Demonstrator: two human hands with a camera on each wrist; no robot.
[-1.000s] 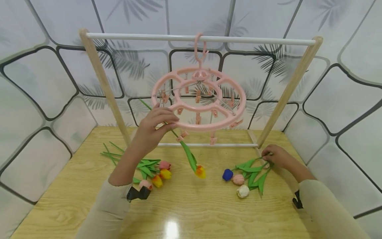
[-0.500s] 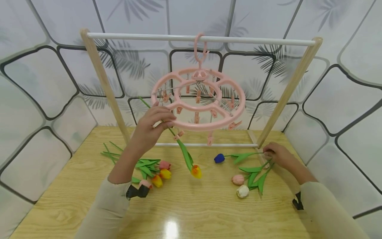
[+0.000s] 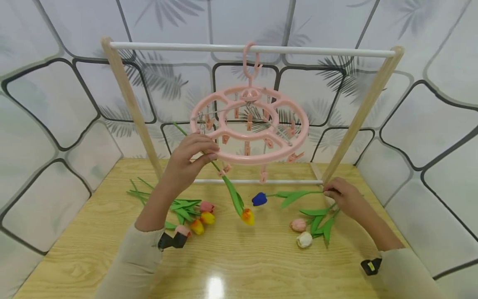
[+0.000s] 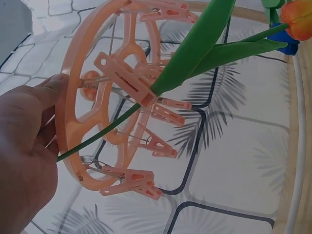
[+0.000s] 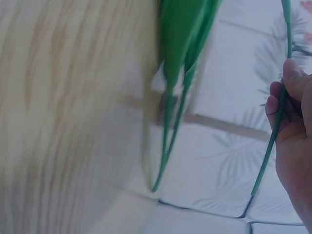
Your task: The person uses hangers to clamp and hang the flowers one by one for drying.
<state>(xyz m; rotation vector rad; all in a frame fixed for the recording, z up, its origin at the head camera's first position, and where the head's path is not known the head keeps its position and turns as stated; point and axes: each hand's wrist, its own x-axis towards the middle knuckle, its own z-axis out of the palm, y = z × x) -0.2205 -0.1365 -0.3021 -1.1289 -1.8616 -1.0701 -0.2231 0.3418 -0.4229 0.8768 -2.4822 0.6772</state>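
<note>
In the head view my left hand [image 3: 188, 162] grips the near left rim of a round pink clip hanger [image 3: 257, 158], thumb below and fingers above. A peg [image 4: 127, 80] on that hanger clamps a yellow-orange tulip [image 3: 247, 216], which slants bloom-down, its stem running up behind the hand. Over at the right, my right hand [image 3: 345, 197] pinches a blue tulip [image 3: 259, 199] near the stem's end. The bloom points left, close beside the yellow-orange one. The right wrist view shows the blue tulip's stem [image 5: 266, 153] between thumb and fingers.
The hanger hooks over the white top bar [image 3: 325, 50] of a wooden-legged rack [image 3: 128, 99]. Several tulips [image 3: 186, 211] lie bunched on the table at left. A pink tulip [image 3: 298, 225] and a white tulip [image 3: 304, 239] lie below my right hand. Patterned walls enclose the table.
My right hand has taken the blue tulip away from the pink and white ones and moved it left and slightly up. My left hand stays on the hanger's rim; the hanger has swayed slightly.
</note>
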